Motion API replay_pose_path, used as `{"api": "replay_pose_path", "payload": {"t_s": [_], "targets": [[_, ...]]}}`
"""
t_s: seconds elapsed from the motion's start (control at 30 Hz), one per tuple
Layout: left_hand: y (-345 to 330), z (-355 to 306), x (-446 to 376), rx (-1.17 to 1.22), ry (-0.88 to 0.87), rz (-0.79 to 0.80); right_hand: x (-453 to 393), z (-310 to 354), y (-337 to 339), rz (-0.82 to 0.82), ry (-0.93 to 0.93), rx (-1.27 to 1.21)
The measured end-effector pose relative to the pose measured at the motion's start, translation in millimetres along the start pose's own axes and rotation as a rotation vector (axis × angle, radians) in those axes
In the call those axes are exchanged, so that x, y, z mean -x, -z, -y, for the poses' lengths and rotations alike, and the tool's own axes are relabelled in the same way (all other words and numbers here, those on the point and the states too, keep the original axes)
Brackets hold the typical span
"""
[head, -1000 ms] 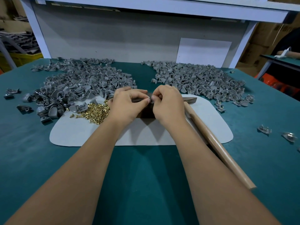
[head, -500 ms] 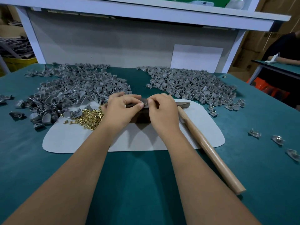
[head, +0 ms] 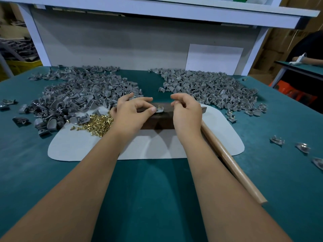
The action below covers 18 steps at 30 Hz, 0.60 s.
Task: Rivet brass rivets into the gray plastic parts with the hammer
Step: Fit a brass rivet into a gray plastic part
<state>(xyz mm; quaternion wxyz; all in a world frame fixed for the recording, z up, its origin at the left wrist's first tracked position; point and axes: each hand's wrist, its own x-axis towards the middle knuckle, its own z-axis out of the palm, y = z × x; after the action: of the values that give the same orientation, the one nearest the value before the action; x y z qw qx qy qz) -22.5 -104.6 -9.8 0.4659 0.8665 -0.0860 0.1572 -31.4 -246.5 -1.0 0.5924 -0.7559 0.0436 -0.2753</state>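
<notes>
Brass rivet [head: 159, 107] stands upright in the gray part [head: 159, 110] your left hand [head: 132, 110] pinches; right hand [head: 187, 112] hangs loosely curled, so grab the hammer [head: 230, 165] and strike squarely.

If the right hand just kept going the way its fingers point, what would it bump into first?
The right hand has its fingers curled, pointing left toward the gray plastic part with a brass rivet standing in it on the dark block. It would likely meet that part first, though depth is hard to judge.
</notes>
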Motion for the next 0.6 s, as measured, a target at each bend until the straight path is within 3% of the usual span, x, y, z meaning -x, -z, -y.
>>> {"api": "replay_pose_path", "payload": {"t_s": [0.37, 0.6], "targets": [[0.6, -2.9, 0.0, -0.103, -0.081, -0.057, -1.1, 1.1, -3.3, 0.096, 0.12, 0.141], [-0.1, -3.8, -0.3, -0.168, -0.136, -0.089, 1.7, -0.8, -5.1, 0.143, 0.293, 0.378]]}}
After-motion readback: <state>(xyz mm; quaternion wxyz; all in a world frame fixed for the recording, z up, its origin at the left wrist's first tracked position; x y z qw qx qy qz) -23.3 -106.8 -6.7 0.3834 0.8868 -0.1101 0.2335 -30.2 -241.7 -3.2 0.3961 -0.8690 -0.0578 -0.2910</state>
